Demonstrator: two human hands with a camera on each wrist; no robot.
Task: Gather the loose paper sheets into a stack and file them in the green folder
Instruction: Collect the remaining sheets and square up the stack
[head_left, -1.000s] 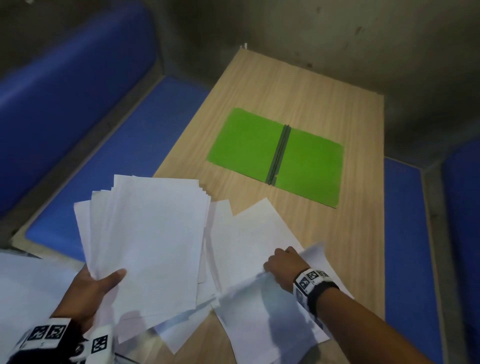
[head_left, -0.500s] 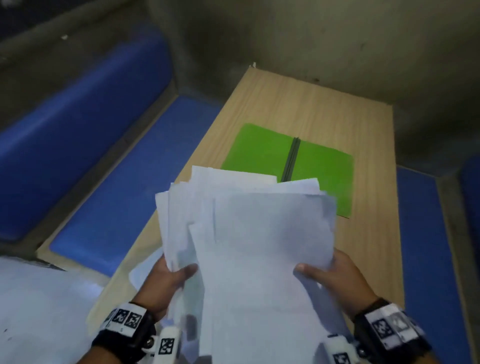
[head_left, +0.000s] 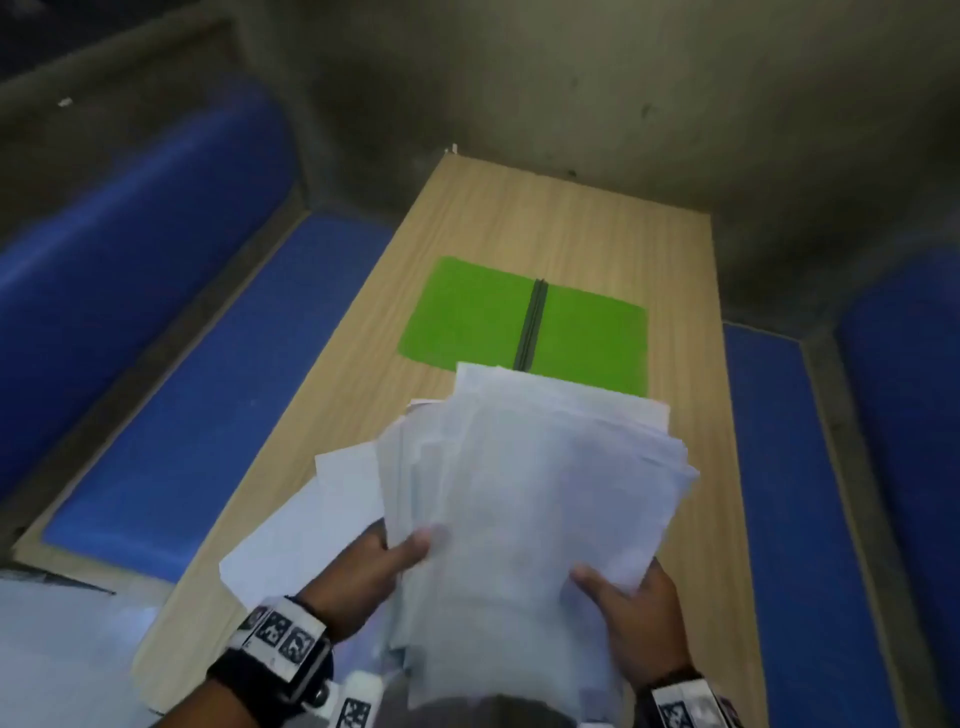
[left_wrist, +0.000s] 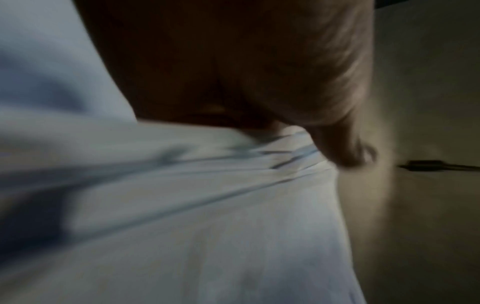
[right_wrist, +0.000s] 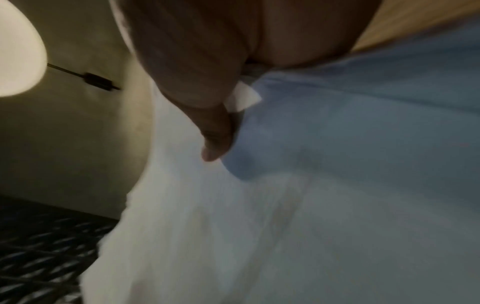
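Observation:
Both hands hold an uneven bundle of white paper sheets (head_left: 540, 483) above the near half of the wooden table (head_left: 685, 291). My left hand (head_left: 384, 561) grips its left edge with the thumb on top; my right hand (head_left: 623, 597) grips its lower right edge, thumb on top. The green folder (head_left: 467, 317) lies open and flat farther up the table, dark spine in the middle, and the sheets' far edge covers its near edge. One loose sheet (head_left: 306, 525) lies on the table under the bundle, at the left. Both wrist views are blurred: a thumb on paper (left_wrist: 207, 226), and a thumb on paper (right_wrist: 285, 226).
Blue padded benches (head_left: 197, 374) run along both long sides of the table, the right bench (head_left: 800, 493) close to my right arm. A dark grey wall (head_left: 623, 78) closes the far end. Something pale (head_left: 57, 654) fills the lower left corner.
A second ago my left hand held one fan of sheets while my right picked up others from the table. Both hands now hold them as one bundle, lifted and shifted right.

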